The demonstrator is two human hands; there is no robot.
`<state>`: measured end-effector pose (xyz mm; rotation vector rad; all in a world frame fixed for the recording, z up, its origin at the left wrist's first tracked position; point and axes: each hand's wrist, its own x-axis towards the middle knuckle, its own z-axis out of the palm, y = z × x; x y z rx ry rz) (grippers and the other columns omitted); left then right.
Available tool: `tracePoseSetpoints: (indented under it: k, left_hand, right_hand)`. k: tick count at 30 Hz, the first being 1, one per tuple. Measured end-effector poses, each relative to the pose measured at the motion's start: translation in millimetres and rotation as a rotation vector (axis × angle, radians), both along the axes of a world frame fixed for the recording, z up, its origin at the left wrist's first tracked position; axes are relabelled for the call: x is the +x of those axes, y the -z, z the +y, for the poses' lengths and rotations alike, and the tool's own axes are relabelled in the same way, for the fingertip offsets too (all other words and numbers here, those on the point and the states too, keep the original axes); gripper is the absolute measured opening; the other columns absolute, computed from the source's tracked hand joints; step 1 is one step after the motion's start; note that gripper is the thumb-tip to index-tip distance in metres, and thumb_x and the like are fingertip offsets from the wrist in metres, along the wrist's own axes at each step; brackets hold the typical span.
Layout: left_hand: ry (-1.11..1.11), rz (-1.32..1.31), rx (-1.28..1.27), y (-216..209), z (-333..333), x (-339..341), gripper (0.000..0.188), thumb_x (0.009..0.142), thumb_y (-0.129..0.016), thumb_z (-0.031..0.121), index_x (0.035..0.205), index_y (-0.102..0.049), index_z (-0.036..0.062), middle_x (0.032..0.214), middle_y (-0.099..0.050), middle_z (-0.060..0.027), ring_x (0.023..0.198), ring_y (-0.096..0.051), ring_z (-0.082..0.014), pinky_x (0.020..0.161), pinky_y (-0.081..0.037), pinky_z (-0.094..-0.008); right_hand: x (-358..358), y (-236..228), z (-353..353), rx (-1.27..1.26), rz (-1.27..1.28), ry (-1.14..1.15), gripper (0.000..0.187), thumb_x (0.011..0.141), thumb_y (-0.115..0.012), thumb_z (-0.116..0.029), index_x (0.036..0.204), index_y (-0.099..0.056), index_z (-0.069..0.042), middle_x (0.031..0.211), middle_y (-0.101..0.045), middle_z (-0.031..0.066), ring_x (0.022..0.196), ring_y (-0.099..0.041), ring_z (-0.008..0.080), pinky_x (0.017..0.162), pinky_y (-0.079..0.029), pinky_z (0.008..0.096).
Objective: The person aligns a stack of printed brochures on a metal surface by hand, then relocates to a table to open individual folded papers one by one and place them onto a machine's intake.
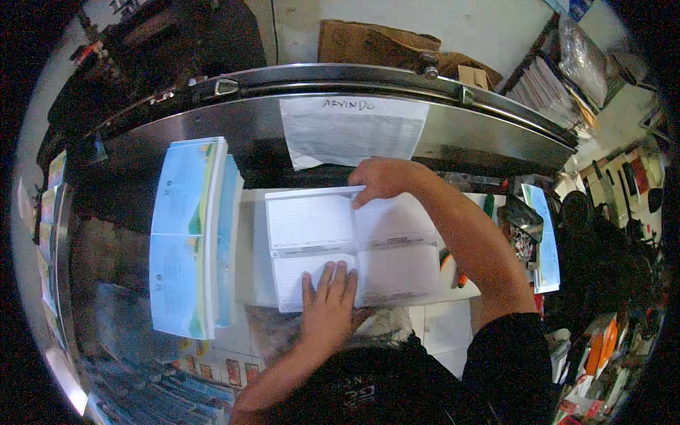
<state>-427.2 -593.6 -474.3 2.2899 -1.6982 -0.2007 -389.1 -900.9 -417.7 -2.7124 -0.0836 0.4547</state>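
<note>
White printed sheets [312, 223] with ruled blocks lie opened out on a pale board in front of me, a crease running down their middle. My left hand [329, 304] rests flat on the lower left part of the sheets, its fingers spread. At their top edge, near the crease, my right hand [382, 178] has its fingers curled over and its thumb on the front, pinching the paper. How many sheets it grips is hidden. My right forearm passes over the right side of the sheets.
To the left stands a tall stack of light blue printed covers [180, 234]. A handwritten paper [354, 134] hangs on the metal bar behind. An orange-and-black tool [462, 280] lies right of the sheets. More blue printed sheets [544, 241] sit farther right. Brown paper [375, 46] lies behind the bar.
</note>
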Motion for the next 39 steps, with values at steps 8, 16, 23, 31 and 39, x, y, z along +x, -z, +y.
tracePoseSetpoints:
  k: [8,16,23,31,39]
  left_hand:
    - [0.052,0.053,0.051,-2,-1,6,0.073,0.079,-0.072,0.038,0.137,-0.044,0.0033,0.15,-0.033,-0.0198,0.14,-0.027,-0.0383,0.111,-0.013,-0.0656]
    - [-0.131,0.071,-0.555,9,35,50,0.066,0.081,-0.071,0.038,0.133,-0.049,0.0045,0.142,-0.038,-0.0217,0.132,-0.035,-0.0424,0.107,-0.025,-0.0603]
    - [-0.289,0.229,-0.588,4,24,92,0.06,0.088,-0.061,0.033,0.134,-0.044,-0.0018,0.14,-0.039,-0.0256,0.129,-0.038,-0.0435,0.108,-0.03,-0.0541]
    - [-0.355,0.521,-0.608,10,16,109,0.057,0.093,-0.054,0.031,0.137,-0.042,-0.0021,0.136,-0.047,-0.0266,0.129,-0.042,-0.0423,0.109,-0.03,-0.05]
    - [-0.282,0.558,-0.6,11,21,114,0.053,0.097,-0.051,0.031,0.138,-0.041,-0.0004,0.133,-0.049,-0.0259,0.124,-0.047,-0.0407,0.107,-0.035,-0.047]
  right_hand:
    - [-10,-35,2,0.124,-0.001,-0.004,0.037,0.084,-0.066,-0.03,0.108,-0.067,-0.002,0.102,-0.069,0.0177,0.097,-0.064,0.0351,0.089,-0.05,0.0416]
    - [14,-192,16,-0.635,-1.148,0.199,0.036,0.083,-0.052,-0.013,0.115,-0.067,-0.016,0.109,-0.067,0.0106,0.095,-0.065,0.0318,0.083,-0.054,0.0442]
    - [45,-52,2,-0.668,-0.516,0.127,0.035,0.085,-0.057,-0.017,0.119,-0.062,-0.011,0.114,-0.063,0.0126,0.104,-0.061,0.032,0.084,-0.052,0.0467]
    - [-111,-6,120,-0.426,-0.178,-0.043,0.083,0.077,-0.068,-0.056,0.139,-0.044,-0.008,0.14,-0.043,0.0194,0.122,-0.047,0.0355,0.097,-0.044,0.0495]
    - [-124,8,124,-0.326,-0.118,0.077,0.06,0.076,-0.068,-0.03,0.129,-0.052,-0.007,0.138,-0.045,0.0176,0.124,-0.045,0.0364,0.1,-0.044,0.0481]
